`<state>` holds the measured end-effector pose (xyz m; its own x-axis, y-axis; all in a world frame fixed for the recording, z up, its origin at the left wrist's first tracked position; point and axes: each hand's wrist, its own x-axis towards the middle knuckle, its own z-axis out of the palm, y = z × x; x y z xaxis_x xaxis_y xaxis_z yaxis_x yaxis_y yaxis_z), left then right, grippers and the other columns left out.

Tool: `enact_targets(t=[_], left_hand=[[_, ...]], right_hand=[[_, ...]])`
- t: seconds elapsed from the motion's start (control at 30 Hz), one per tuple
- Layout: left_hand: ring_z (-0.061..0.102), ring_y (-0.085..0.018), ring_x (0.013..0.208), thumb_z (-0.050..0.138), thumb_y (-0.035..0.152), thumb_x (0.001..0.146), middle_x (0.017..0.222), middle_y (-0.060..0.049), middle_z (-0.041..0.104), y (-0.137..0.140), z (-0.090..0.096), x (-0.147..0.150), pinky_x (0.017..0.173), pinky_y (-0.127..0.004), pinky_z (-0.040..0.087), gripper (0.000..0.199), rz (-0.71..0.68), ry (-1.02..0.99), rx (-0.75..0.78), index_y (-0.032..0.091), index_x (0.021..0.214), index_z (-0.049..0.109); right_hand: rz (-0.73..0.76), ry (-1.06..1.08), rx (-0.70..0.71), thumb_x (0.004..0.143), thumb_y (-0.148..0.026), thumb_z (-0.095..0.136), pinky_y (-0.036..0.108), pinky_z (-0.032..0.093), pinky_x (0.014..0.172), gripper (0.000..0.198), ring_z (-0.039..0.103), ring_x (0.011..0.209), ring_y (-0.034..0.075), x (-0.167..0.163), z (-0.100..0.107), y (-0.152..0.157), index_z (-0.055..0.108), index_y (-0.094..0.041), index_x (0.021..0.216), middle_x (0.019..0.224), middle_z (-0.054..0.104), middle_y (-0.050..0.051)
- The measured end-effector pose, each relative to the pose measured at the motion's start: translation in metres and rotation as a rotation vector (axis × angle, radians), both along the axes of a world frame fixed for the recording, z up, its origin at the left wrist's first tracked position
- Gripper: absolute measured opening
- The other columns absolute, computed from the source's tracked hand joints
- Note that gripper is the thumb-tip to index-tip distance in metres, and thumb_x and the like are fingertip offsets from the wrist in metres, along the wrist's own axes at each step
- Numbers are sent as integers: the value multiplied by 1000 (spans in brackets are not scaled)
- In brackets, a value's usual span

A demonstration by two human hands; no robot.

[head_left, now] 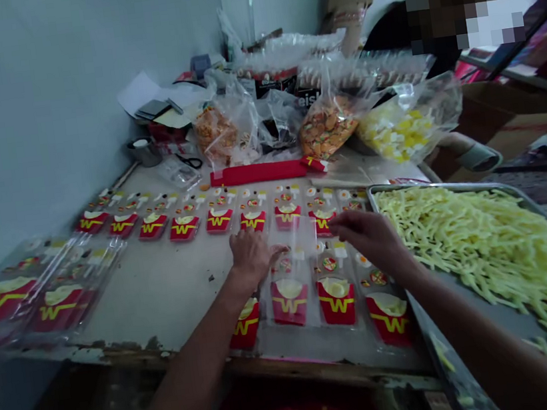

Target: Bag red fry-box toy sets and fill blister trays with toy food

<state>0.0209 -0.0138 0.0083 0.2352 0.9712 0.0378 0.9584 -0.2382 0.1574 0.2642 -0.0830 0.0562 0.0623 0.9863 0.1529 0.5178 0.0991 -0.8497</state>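
A clear plastic cover (296, 235) lies tilted over one of the packs in the near row, blurred by motion. My left hand (253, 256) is closed at the cover's left edge, its thumb against the plastic. My right hand (369, 236) is pinched above the packs to the right; whatever its fingertips hold is too faint to make out. Below the hands lie clear packs with red fries-box pieces marked with a yellow W, such as this pack (336, 301) and a right-hand pack (389, 317). Small toy food pieces (330, 264) sit in their upper compartments.
A metal tray (467, 294) heaped with pale yellow toy fries (491, 250) stands on the right. More packs (186, 228) line the table's back; stacked packs (60, 307) lie left. Behind are bags of small pieces (328, 124), a red strip (259, 172) and scissors (190, 161). A person (396, 31) is beyond.
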Motion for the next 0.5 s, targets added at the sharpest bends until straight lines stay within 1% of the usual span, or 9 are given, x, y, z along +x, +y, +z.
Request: enact_targets(t=[0.07,0.1,0.17,0.23,0.3,0.37,0.4,0.43,0.5], left_hand=[[65,-28,86,72,66,73,85,-13,71,7,-4,12,73,-34,41,51,82,-80,-134,15,79,72],[65,-26,81,75,62,71,82,-10,71,9,-7,12,68,-32,40,45,122,-148,-154,17,77,71],[63,-21,74,79,50,73,77,-5,70,9,-13,6,64,-29,38,32,159,-325,-100,19,74,69],[61,-17,69,80,41,74,72,-3,68,8,-16,0,64,-28,39,26,153,-556,-40,19,71,67],[59,-15,64,80,40,73,67,-1,65,5,-8,-4,63,-26,42,28,109,-825,-81,17,70,65],[56,-13,61,81,41,72,64,1,62,-1,12,-11,61,-25,44,30,23,-1007,-154,17,72,62],[55,-12,60,80,41,72,64,1,61,-5,27,-17,60,-24,44,31,-32,-1041,-166,17,72,61],[55,-12,61,80,40,73,66,2,60,-10,44,-26,61,-24,44,30,-78,-1043,-151,17,73,61],[56,-12,66,79,41,74,73,1,62,-19,79,-52,63,-23,44,29,-87,-999,-68,17,78,63]], right_hand=[[56,-17,-15,87,-39,65,28,46,62,23,62,68,17,3,-8,-7,75,-19,90,76,72,2],[80,-25,-16,87,-39,64,28,47,61,23,62,67,17,4,-11,-7,75,-19,89,76,71,2],[77,-67,23,88,-39,63,30,48,64,22,64,69,19,8,-15,-1,75,-20,90,78,72,3],[20,-166,135,87,-39,66,37,51,76,24,66,83,23,11,-14,14,75,-21,98,92,72,7],[-14,-237,277,79,-44,74,46,47,91,41,61,106,31,8,-6,35,70,-21,113,115,68,12],[71,-182,329,71,-50,80,49,45,95,61,57,114,33,-3,6,57,64,-21,123,123,64,14],[160,-88,300,70,-52,80,47,47,91,61,59,108,31,-13,13,67,64,-20,120,117,66,13],[268,41,242,73,-54,77,43,49,84,53,62,97,27,-27,20,76,65,-19,112,104,68,10],[470,341,135,80,-53,71,34,48,71,37,59,74,18,-67,30,89,64,-19,94,80,64,3]])
